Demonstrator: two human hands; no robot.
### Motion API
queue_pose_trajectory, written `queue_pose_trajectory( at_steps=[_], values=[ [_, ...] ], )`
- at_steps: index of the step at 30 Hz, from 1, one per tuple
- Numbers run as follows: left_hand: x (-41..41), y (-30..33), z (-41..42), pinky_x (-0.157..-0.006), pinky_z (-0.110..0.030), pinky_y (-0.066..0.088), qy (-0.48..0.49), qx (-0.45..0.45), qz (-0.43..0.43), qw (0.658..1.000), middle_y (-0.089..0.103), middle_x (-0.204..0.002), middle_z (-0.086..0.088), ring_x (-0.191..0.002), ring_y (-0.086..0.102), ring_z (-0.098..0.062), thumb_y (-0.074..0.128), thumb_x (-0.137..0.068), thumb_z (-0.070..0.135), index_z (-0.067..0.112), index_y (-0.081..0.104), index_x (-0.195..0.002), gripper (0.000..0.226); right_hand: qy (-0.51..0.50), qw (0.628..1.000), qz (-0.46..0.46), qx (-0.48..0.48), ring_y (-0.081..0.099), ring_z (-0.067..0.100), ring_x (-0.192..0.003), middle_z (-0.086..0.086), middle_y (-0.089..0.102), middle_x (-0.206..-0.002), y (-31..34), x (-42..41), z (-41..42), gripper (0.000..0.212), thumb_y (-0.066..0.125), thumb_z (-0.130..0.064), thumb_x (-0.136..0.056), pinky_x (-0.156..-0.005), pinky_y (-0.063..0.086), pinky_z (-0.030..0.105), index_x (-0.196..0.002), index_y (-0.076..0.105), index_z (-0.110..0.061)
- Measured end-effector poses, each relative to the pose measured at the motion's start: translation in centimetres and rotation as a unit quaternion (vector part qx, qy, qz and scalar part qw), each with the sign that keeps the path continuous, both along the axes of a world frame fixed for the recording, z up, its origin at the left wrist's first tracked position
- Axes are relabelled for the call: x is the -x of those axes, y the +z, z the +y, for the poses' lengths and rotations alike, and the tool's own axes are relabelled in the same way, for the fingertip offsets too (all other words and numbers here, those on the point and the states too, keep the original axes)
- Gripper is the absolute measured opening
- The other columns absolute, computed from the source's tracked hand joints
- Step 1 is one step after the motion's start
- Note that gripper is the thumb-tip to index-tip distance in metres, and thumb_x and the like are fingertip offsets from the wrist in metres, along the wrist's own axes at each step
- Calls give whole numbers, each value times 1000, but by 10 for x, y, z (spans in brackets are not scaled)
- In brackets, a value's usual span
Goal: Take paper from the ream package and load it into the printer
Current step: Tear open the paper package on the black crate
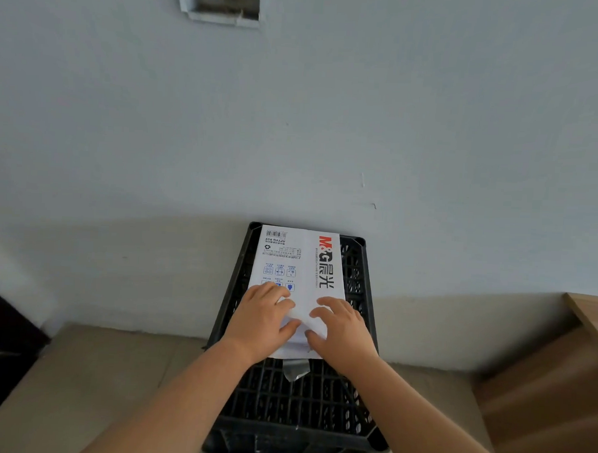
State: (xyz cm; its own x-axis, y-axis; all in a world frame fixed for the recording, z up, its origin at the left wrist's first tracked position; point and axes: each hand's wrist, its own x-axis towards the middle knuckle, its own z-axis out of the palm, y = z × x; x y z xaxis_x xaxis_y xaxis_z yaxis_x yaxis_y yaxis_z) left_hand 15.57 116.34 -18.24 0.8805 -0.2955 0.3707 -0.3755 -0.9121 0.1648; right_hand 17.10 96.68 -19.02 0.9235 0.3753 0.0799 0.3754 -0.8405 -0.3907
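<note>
As you look down, both of your bare hands rest on the near end of the package.

Crate: a black lattice plastic crate (357,280) stands upside down against the wall (296,106); whether anything lies inside it cannot be told.
Ream package: the white ream package (298,260) lies flat on top of the crate, its long side running away from you.
Left hand: your left hand (264,319) lies on the left near corner of the package, fingers curled over the folded wrapper, thumb pressed against it.
End flap: the wrapper's end flap (303,320) is lifted and creased between your two hands.
Right hand: your right hand (342,331) lies on the right near corner, fingers spread and bent, tips on the flap; a firm pinch cannot be confirmed.
Tape: a strip of clear tape (296,370) hangs from the near edge.
Markings: "M&G" in red and black with Chinese characters; "APYVQ 959" below a barcode; blue icons.
</note>
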Motion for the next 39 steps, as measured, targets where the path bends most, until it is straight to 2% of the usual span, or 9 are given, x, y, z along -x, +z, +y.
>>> queue_pose_trajectory(
  at_steps=[4, 9, 16, 22, 30, 34, 39],
  values=[
    [9, 2, 7, -96, -35, 43, 5, 15, -22, 1000, 60, -107, 3, -106, 53, -17, 58, -83, 45, 18, 66, -105, 35, 7, 1000, 16, -1, 39, 13, -132, -7, 49, -140, 4, -1, 5, 36, 57, -42, -89, -110, 29, 35, -120, 61, -26],
    [29, 3, 16, -88, -29, 44, -34, 30, -60, 997, 59, -97, 3, -95, 53, -15, 58, -84, 35, 18, 65, -93, 21, -10, 999, 30, -25, 48, 13, -122, -8, 57, -129, 15, -8, 10, 29, 57, -37, -90, -105, 36, 34, -115, 65, -24],
    [42, -16, 23, -75, -27, 55, -28, -2, 42, 999, 64, -95, 6, -86, 62, -12, 66, -79, 32, 21, 68, -94, 19, -42, 997, 52, -34, 54, 14, -116, -8, 61, -125, 27, -10, 11, 28, 57, -33, -91, -103, 40, 36, -114, 66, -21],
    [32, -24, 17, -95, -33, 49, 1, -26, 106, 994, 60, -123, 0, -114, 56, -18, 58, -90, 30, 16, 61, -120, 34, -59, 994, 74, -54, 55, 11, -112, -10, 63, -121, 26, -4, 8, 27, 56, -37, -92, -97, 44, 31, -110, 68, -22],
    [14, -32, 0, -95, -34, 47, 5, -69, 142, 987, 54, -126, -5, -116, 48, -22, 51, -95, 21, 13, 58, -120, 27, -56, 995, 63, -54, 57, 12, -107, -7, 65, -116, 28, 0, 10, 24, 56, -33, -93, -95, 45, 31, -107, 69, -19],
    [5, -30, 2, -87, -34, 50, 13, -101, 162, 982, 52, -123, -3, -113, 46, -21, 54, -91, 11, 16, 58, -121, 31, -60, 995, 65, -43, 56, 12, -109, -8, 64, -117, 28, 0, 8, 24, 55, -35, -93, -97, 43, 34, -106, 69, -20],
    [-3, -29, 4, -81, -34, 52, 6, -132, 175, 976, 53, -119, -3, -110, 47, -21, 54, -91, 9, 16, 62, -116, 27, -62, 994, 69, -49, 56, 12, -107, -9, 64, -115, 27, 2, 8, 23, 55, -35, -92, -95, 44, 33, -104, 69, -20]
  ],
)
